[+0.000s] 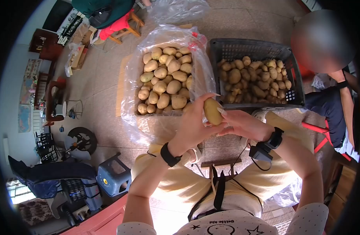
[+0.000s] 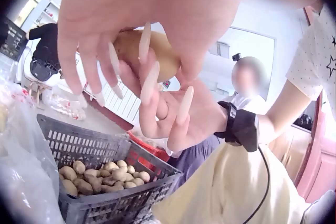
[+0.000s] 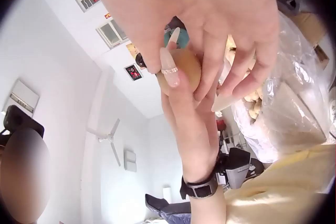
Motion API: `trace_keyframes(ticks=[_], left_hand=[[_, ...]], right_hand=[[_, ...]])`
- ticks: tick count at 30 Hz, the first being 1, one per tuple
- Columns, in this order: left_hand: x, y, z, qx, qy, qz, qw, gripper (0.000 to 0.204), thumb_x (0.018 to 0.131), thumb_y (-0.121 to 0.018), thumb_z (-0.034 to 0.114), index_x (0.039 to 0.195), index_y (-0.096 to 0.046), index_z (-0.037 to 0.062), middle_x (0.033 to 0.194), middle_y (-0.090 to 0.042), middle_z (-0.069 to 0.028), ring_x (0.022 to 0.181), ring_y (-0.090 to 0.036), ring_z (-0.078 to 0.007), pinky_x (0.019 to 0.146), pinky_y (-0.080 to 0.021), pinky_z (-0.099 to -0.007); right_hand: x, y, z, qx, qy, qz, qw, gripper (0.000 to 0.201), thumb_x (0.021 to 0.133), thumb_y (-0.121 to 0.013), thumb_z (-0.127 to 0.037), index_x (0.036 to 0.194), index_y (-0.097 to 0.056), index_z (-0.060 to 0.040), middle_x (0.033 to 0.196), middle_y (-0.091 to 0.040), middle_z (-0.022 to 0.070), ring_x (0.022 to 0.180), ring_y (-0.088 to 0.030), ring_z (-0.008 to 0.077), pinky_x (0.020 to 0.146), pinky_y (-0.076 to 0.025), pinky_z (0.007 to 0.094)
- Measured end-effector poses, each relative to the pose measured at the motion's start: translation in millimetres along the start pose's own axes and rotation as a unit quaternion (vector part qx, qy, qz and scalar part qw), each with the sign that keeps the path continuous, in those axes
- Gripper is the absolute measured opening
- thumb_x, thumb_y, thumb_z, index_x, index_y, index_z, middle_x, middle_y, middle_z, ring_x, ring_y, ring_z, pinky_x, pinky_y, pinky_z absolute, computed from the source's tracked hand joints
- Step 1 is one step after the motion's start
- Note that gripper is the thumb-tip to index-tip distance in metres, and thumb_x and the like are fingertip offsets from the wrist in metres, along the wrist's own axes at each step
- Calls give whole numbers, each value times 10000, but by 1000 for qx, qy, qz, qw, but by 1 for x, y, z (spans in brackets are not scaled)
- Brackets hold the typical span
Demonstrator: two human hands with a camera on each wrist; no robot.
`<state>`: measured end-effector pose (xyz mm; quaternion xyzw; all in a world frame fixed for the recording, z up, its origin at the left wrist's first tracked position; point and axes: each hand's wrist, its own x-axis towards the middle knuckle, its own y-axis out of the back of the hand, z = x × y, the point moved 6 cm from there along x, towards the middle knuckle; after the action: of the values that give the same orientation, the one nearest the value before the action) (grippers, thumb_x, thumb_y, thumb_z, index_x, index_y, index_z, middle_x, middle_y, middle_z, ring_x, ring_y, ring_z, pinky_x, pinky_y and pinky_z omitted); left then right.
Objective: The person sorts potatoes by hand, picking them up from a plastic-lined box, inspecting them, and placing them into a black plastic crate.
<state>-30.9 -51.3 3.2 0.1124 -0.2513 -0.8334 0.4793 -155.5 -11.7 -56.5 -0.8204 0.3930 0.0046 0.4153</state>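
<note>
A single yellow-brown potato (image 1: 212, 111) is held between both hands above the gap separating the two containers. My left hand (image 1: 191, 124) grips it from the left, fingers curved round its side. From the right, my right hand (image 1: 246, 123) pinches the same potato, the thumb lying against its upper face. In the left wrist view the potato (image 2: 165, 58) shows behind long pale nails. The right wrist view shows the potato (image 3: 188, 71) with a jewelled thumbnail of the left hand (image 3: 191, 129) across it; fingers hide parts of its surface.
A box lined with clear plastic (image 1: 129, 98) holds many larger potatoes in front. Beside it on the right stands a black plastic crate (image 1: 254, 105) of smaller potatoes. Another person (image 1: 324, 109) sits at the right. A blue stool (image 1: 113, 176) stands at the left.
</note>
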Motion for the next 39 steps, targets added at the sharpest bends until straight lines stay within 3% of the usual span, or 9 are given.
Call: trace_keyframes(ticks=[11,12,21,23,27,31,34,37,39], left_hand=[[24,131,-99,179,102,167,964,619,778,-723,434,1155,-507,-7,921,-637,-192,761,-661,-311,643,-544,-382],[23,147,-98,346,145,163,912,642,813,-687,411,1253,-446,11,1051,-594,-240,918,-628,-370,755,-527,-422],[15,147,-292,492,221,0,842,611,934,-490,369,1425,-281,72,1285,-373,-267,1199,-381,-435,1001,-324,-539],[2,146,-316,468,121,104,869,614,950,-438,397,1454,-244,105,1319,-346,-264,1221,-365,-433,1022,-288,-553],[0,144,-296,445,235,55,862,622,956,-406,422,1472,-203,139,1355,-322,-254,1240,-337,-459,1062,-232,-531],[8,135,-272,450,133,81,879,600,973,-364,368,1471,-179,90,1495,-199,-210,1365,-238,-386,1103,-201,-495],[8,127,-278,451,205,10,868,577,972,-360,324,1463,-199,67,1535,-146,-156,1395,-199,-343,1117,-201,-480],[7,136,-327,696,17,-19,717,516,990,-338,260,1455,-226,66,1473,-294,-200,1306,-388,-315,1062,-315,-450],[20,148,-315,342,199,4,918,524,953,-411,244,1420,-282,45,1495,-252,-174,1367,-264,-362,1088,-278,-476]], right_hand=[[-4,11,-3,-76,-18,121,990,487,977,-391,-412,1282,-496,-47,1176,-592,93,1062,-532,163,913,-441,310],[-3,10,-4,-73,-9,123,990,487,977,-391,-412,1282,-496,-47,1176,-592,93,1062,-532,163,913,-441,310],[8,13,10,-200,10,160,967,439,958,-436,-390,1220,-534,-52,1099,-615,76,1014,-542,152,845,-476,307],[5,13,12,-182,-3,154,971,451,971,-390,-388,1263,-523,-72,1139,-603,57,1052,-523,151,885,-440,293],[7,18,17,-176,-5,147,973,434,971,-395,-373,1260,-523,-76,1130,-604,57,1057,-519,148,879,-441,294],[7,16,15,-185,0,145,972,443,974,-399,-384,1273,-512,-78,1138,-601,64,1055,-523,149,878,-443,292],[8,14,13,-189,11,140,972,460,972,-417,-399,1282,-503,-71,1148,-598,70,1058,-527,153,878,-449,296],[10,17,14,-204,28,151,967,464,972,-440,-394,1284,-498,-56,1161,-595,73,1045,-547,168,869,-466,308],[8,13,10,-208,53,141,966,459,969,-459,-377,1283,-498,-44,1141,-610,76,1026,-559,158,840,-472,303]])
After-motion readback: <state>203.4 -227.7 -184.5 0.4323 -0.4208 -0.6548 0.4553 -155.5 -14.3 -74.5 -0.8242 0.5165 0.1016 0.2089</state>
